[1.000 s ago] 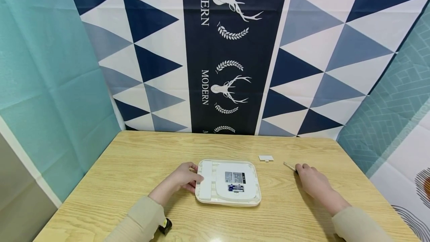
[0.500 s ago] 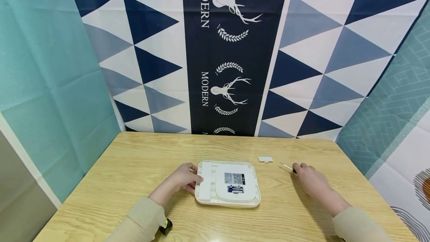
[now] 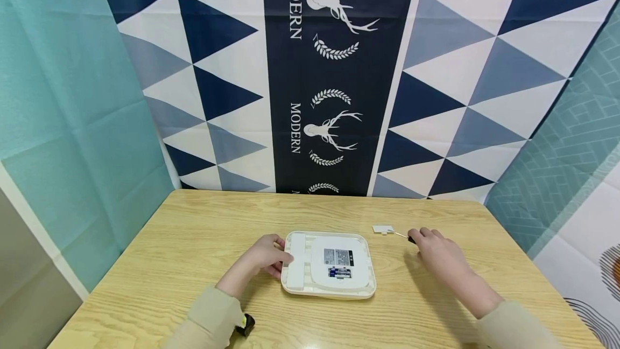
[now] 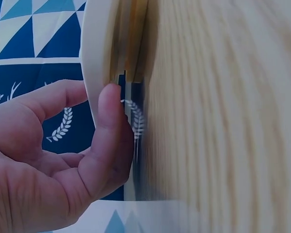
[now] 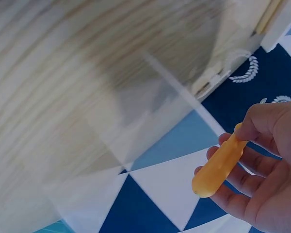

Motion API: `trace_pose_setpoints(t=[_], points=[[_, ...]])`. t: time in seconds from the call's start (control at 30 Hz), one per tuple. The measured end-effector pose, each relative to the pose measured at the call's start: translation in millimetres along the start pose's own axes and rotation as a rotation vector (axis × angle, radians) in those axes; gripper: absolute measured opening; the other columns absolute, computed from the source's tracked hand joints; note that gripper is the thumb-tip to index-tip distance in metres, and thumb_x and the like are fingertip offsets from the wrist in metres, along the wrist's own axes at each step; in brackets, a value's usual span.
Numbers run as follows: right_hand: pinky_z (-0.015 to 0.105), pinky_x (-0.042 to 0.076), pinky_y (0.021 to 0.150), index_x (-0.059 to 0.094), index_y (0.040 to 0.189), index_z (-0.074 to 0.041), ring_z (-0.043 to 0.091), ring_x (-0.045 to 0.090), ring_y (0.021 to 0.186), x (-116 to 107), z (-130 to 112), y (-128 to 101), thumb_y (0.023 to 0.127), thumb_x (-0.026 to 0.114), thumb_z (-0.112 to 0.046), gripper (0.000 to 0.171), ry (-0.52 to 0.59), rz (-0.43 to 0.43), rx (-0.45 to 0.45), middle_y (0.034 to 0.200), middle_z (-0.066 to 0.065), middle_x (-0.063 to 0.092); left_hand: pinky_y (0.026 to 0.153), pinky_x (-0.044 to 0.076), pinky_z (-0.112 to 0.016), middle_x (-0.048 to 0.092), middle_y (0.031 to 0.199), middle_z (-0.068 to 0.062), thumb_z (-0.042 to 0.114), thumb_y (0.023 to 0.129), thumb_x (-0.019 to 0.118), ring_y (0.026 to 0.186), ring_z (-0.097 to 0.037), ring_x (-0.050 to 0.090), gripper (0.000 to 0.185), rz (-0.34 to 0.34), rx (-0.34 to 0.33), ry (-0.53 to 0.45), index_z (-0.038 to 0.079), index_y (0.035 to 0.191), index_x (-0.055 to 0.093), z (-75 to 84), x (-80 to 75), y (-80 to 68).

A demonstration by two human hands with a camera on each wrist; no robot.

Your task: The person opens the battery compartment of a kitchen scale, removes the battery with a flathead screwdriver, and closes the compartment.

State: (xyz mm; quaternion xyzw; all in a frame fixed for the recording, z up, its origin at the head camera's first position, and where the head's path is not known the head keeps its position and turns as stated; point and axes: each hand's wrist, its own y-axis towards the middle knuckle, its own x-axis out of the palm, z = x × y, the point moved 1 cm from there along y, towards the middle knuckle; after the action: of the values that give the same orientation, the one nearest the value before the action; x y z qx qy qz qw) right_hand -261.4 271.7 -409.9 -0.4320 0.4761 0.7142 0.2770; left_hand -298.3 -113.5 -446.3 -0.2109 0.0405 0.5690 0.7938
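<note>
A white flat scale (image 3: 329, 265) lies underside up on the wooden table (image 3: 194, 241), its battery bay showing. My left hand (image 3: 281, 257) holds its left edge; in the left wrist view the thumb (image 4: 108, 126) presses on the scale's rim (image 4: 94, 53). My right hand (image 3: 416, 237) grips a small screwdriver (image 3: 402, 235) with an orange handle (image 5: 218, 165). Its thin shaft points left, its tip close to a small white cover plate (image 3: 382, 229) lying on the table beyond the scale's far right corner.
A patterned cloth backdrop (image 3: 334, 96) hangs right behind the table's far edge. Teal curtains close in the left and right sides. A black wrist strap piece (image 3: 246, 325) sits by my left sleeve.
My right hand has slid left with the screwdriver, bringing its tip up to the cover plate. The left hand and the scale have stayed put.
</note>
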Motion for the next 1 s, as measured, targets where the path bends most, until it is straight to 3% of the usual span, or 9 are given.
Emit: trace_pose_setpoints(t=[0.67, 1.0], points=[[0.034, 0.049, 0.051, 0.064, 0.104, -0.008, 0.025, 0.058, 0.078, -18, -38, 10, 0.066, 0.076, -0.001, 0.040, -0.054, 0.042, -0.110, 0.089, 0.007, 0.064, 0.049, 0.057, -0.031, 0.061, 0.077, -0.015, 0.004, 0.080, 0.069, 0.056, -0.018, 0.060, 0.044, 0.010, 0.009, -0.015, -0.005, 0.117, 0.047, 0.7, 1.7, -1.4], [0.036, 0.049, 0.054, 0.064, 0.099, -0.009, 0.024, 0.058, 0.077, -21, -50, 10, 0.061, 0.074, 0.004, 0.041, -0.029, 0.186, -0.222, 0.090, 0.005, 0.065, 0.049, 0.057, -0.031, 0.062, 0.077, -0.015, 0.005, 0.081, 0.070, 0.057, -0.018, 0.060, 0.044, 0.020, -0.003, -0.009, -0.005, 0.118, 0.047, 2.4, 1.6, -3.9]])
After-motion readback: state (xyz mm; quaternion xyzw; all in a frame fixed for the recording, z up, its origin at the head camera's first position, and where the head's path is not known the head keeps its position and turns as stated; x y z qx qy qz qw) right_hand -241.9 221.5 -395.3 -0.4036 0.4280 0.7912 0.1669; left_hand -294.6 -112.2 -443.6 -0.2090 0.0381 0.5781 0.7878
